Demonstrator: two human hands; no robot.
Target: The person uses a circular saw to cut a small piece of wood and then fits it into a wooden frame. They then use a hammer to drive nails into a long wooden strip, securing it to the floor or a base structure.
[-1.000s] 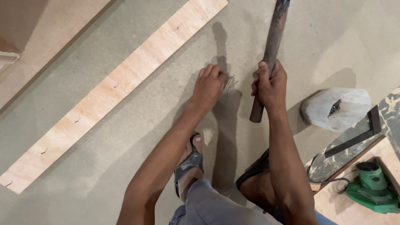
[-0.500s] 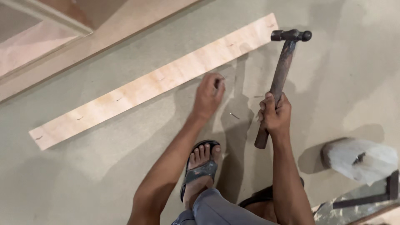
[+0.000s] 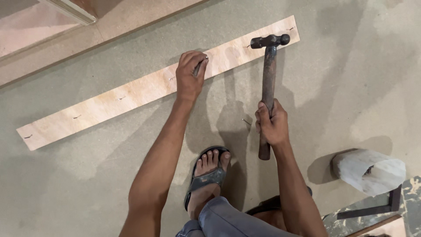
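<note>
Pinching a nail [image 3: 201,66] upright on the plywood strip [image 3: 131,94], the left hand [image 3: 189,75] steadies it while the right hand [image 3: 271,123] grips the hammer [image 3: 268,74], head over the strip's far end, so a square tap looks next

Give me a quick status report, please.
Left hand pinches nail on strip. Right hand grips hammer, raised. Nothing between.

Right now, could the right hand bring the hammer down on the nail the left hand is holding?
Probably yes: the right hand grips the hammer with its head beside the left hand, and nothing lies between it and the nail on the wooden strip.
</note>
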